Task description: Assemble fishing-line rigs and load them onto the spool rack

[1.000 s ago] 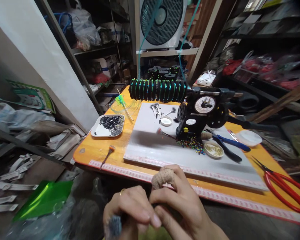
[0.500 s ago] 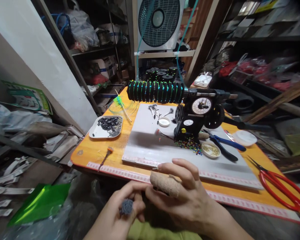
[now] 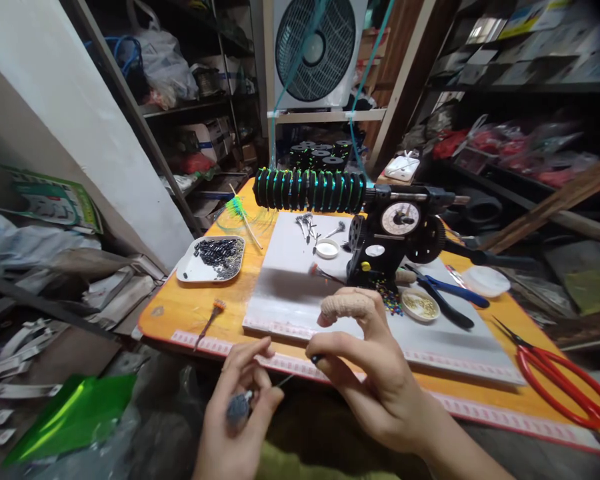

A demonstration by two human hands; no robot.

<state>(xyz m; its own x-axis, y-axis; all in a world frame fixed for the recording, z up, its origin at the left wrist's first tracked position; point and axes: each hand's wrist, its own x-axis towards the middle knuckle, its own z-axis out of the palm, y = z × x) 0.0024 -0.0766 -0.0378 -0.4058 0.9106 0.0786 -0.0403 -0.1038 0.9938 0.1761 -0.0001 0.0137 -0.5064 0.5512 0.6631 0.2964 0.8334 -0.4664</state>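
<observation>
My left hand point(image 3: 253, 433) is closed around a small bundle with a grey, tufted head point(image 3: 237, 408); the rest of the bundle is hidden in the palm. A thin strand point(image 3: 285, 381) sticks out past its thumb toward the right. Opposite it, my right hand point(image 3: 380, 373) pinches a tiny black piece point(image 3: 315, 359) between thumb and forefinger. Beige tape point(image 3: 347, 306) wraps another finger, which is curled above the pinch. Both hands are in front of the table's near edge, apart from each other.
A black winding machine point(image 3: 380, 247) with a ribbed roller point(image 3: 310, 190) stands on a white board point(image 3: 280, 287). Left is a tray point(image 3: 183, 272) of black pieces; right are blue-handled pliers point(image 3: 455, 293) and red scissors point(image 3: 555, 380). An orange-tipped bundle point(image 3: 217, 308) lies near the front edge.
My hands have drawn apart. The right hand has risen and turned, so its black piece now shows; the left has shifted slightly left with the grey bundle.
</observation>
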